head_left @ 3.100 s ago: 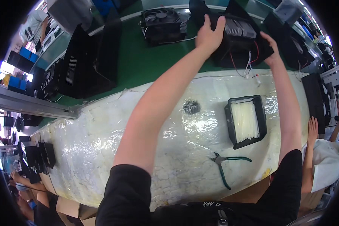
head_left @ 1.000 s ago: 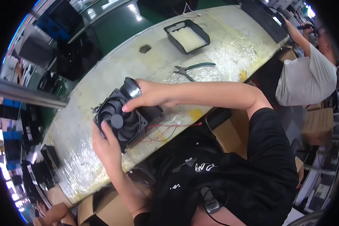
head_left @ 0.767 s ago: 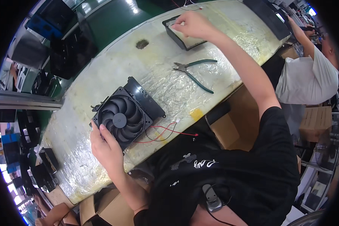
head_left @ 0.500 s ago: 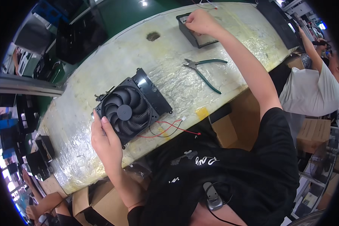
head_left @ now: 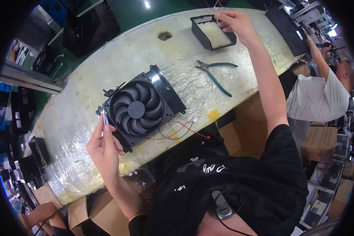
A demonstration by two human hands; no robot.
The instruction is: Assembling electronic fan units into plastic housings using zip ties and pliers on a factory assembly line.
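Our left hand [head_left: 106,146], thumb and forefinger nearly closed, pinches a thin white strand [head_left: 105,118] beside the square black plastic fan unit [head_left: 136,110]. The unit's long axis slants from lower left to upper right, fan face up; curved dark blades sit next to a glossy end section. It lies on the film-covered pale table [head_left: 76,147], just right of that hand. Rightward are open green-handled cutters [head_left: 205,67], then a black rectangular tray [head_left: 201,36] of pale thin strips [head_left: 214,34]. Our right hand [head_left: 238,26] hovers there, fingers bent together; we cannot tell its grip.
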